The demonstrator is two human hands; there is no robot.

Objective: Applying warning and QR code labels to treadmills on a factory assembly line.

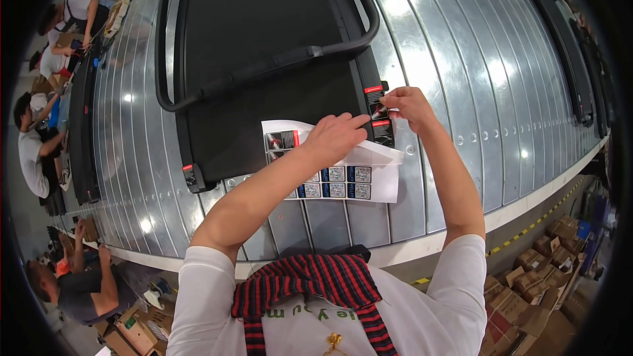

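Observation:
A black treadmill (277, 102) lies flat in front of me, its dark handrail (264, 64) folded across the belt. Thumb and fingers of my right hand (410, 107) pinch the edge of a black, red-topped label (374, 97) at the right side rail's near end. My left hand (335, 137) rests over white sticker sheets (386, 188), fingers stretched out, the index tip touching the rail beside that label. Just below sits another red-and-black label (382, 133). The sheets carry more labels and several square-code stickers; my left hand and forearm hide part of them.
The treadmill rests on a wide conveyor of metal slats (448, 59). Other black treadmill frames (86, 118) stand at far left and right. Several people work along the left side. Cardboard boxes (527, 280) are piled at lower right beyond the conveyor's white edge (514, 209).

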